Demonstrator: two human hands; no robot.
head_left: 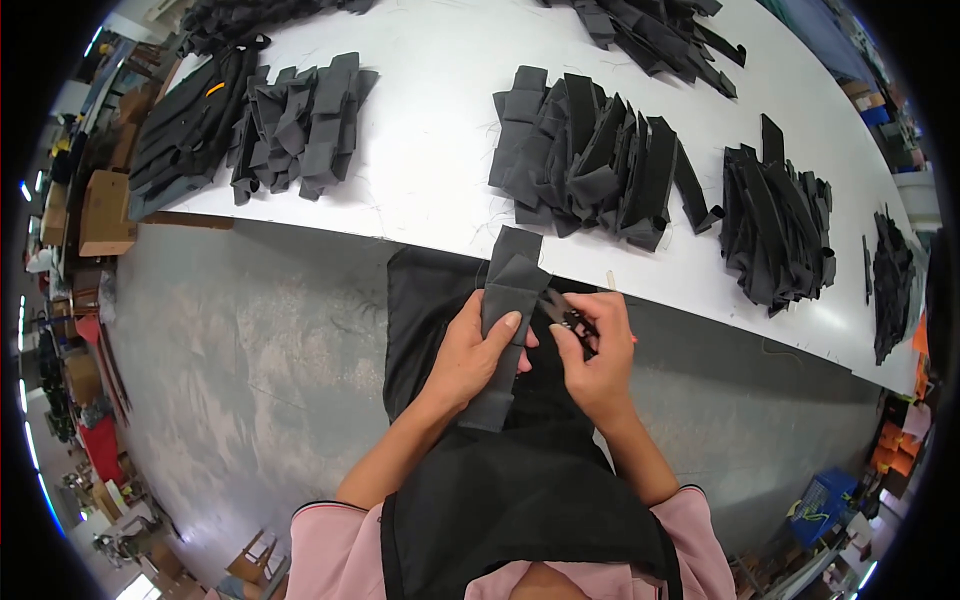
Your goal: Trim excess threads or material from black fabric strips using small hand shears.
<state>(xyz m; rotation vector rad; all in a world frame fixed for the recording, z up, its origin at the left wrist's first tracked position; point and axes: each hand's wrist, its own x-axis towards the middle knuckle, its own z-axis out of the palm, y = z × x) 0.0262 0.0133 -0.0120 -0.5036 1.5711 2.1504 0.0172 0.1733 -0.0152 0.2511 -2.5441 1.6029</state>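
A dark grey fabric strip (510, 300), folded and stitched into sections, is gripped in my left hand (475, 350), the thumb pressed on its face. Its upper end reaches the table edge and its lower end hangs over my black apron (520, 480). Closed around small dark thread snips (568, 318), my right hand (600, 350) is just right of the strip. The snips' blades point up and left toward the strip's right edge; whether they touch it I cannot tell.
On the white table (430, 130) lie a middle pile of grey strips (570, 150), a right pile (775, 225), a left pile (300, 125) and a far pile (660, 35). A black bag (195, 130) sits at the left end. Cardboard boxes (108, 212) stand beyond.
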